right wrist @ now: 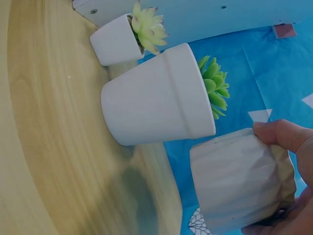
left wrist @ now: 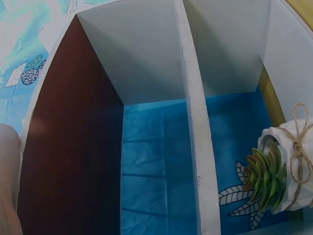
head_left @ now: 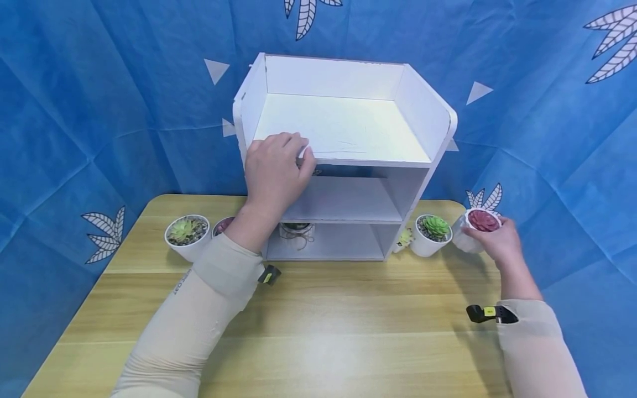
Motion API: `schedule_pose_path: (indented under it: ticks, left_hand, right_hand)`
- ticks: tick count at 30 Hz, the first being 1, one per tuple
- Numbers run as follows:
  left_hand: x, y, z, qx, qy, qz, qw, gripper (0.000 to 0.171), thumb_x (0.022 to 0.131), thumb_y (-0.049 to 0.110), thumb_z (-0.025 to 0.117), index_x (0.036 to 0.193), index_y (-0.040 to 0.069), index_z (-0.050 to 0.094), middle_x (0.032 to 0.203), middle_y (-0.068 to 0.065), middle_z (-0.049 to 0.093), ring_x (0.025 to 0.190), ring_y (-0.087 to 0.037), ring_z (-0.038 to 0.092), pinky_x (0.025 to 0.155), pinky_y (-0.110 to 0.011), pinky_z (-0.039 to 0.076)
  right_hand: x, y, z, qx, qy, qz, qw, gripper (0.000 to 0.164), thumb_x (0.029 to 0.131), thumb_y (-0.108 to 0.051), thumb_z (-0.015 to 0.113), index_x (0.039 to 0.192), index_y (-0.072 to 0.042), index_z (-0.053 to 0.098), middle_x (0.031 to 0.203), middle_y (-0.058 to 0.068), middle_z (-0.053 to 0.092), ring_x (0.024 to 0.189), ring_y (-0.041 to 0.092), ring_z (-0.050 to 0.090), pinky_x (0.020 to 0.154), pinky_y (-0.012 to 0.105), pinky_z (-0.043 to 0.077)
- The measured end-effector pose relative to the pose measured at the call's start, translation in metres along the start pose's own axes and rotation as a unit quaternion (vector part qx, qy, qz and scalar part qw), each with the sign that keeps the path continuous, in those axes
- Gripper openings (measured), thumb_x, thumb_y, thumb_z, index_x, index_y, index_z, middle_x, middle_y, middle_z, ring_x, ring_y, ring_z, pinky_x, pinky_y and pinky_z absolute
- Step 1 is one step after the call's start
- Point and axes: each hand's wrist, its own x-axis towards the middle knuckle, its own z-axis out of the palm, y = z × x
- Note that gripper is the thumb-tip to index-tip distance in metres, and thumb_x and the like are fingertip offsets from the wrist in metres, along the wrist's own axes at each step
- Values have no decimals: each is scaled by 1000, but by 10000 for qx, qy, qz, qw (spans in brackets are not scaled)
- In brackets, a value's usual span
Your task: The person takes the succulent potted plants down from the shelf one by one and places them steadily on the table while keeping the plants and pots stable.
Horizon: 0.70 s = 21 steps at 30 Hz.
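Note:
My left hand point(head_left: 278, 168) grips the front edge of the top board of a white shelf unit point(head_left: 343, 127), near its left side. On the right, my right hand point(head_left: 502, 243) holds a white ribbed pot point(right wrist: 239, 181) by its rim, thumb on one side and fingers on the other. A dark red succulent point(head_left: 483, 220) fills that pot. The pot is raised off the table, with its shadow below. Beside it stands a smooth white pot point(right wrist: 156, 98) with a bright green succulent point(head_left: 435, 225).
A small pot point(right wrist: 117, 41) with a pale yellow succulent stands against the unit's right side. Inside the lowest compartment is a twine-tied pot point(left wrist: 298, 166). At left are a white pot point(head_left: 186, 251) and a purplish succulent point(head_left: 224, 224), partly behind my left arm. A blue cloth point(head_left: 149, 83) hangs behind.

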Motion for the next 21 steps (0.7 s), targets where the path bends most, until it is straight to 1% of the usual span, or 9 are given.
schedule_pose_path:
  ticks: [6,11,21]
  left_hand:
    - [-1,-1,-1,-10,-23,12,10000,45,101,40,40,119,14,73,122,-5,71,114,-24,64,92,-42,49]
    - [-1,-1,-1,-17,-27,7,10000,45,101,40,40,119,15,73,121,-4,71,113,-24,65,92,-42,49]
    - [-1,-1,1,-32,-9,7,10000,45,101,40,41,119,15,73,122,-4,71,114,-24,64,92,-42,49]
  right_hand:
    - [-1,3,5,26,-140,90,9999,116,84,-50,77,150,15,7,145,44,28,133,58,34,107,65,34]
    - [-1,7,9,-22,-173,95,9998,117,83,-52,77,150,15,8,144,44,30,132,58,34,106,66,34]
    - [2,17,17,5,-157,158,9998,113,84,-48,77,149,15,10,144,44,30,132,56,35,107,64,34]
